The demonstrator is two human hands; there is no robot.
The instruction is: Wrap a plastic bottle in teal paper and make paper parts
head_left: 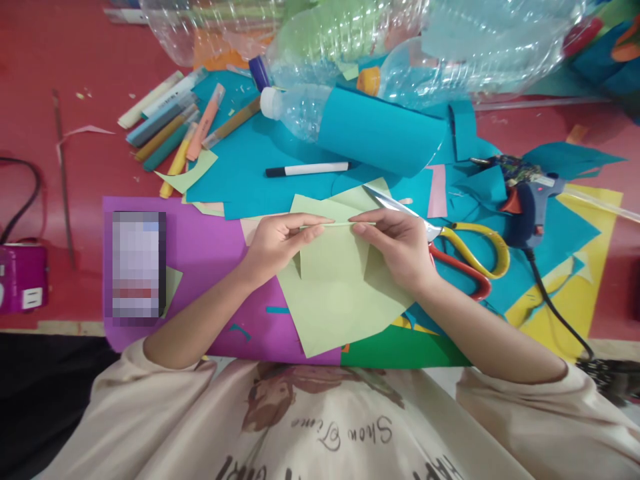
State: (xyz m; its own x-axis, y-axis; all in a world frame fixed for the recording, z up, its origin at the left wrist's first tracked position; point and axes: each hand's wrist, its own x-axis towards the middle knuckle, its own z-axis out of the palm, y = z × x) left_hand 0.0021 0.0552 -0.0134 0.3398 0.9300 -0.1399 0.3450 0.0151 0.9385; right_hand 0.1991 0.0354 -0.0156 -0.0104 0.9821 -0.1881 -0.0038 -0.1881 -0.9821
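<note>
green paper (335, 293) — between both hands

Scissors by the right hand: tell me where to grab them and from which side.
Grip the scissors by the yellow and red handle loops, probably coming from the right. The loops lie open and bare on the blue paper, while the blades run left under the right hand and the light green paper.

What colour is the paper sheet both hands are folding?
Pale green paper sheet, pinched along its top fold by the left hand and right hand; head view.
</note>
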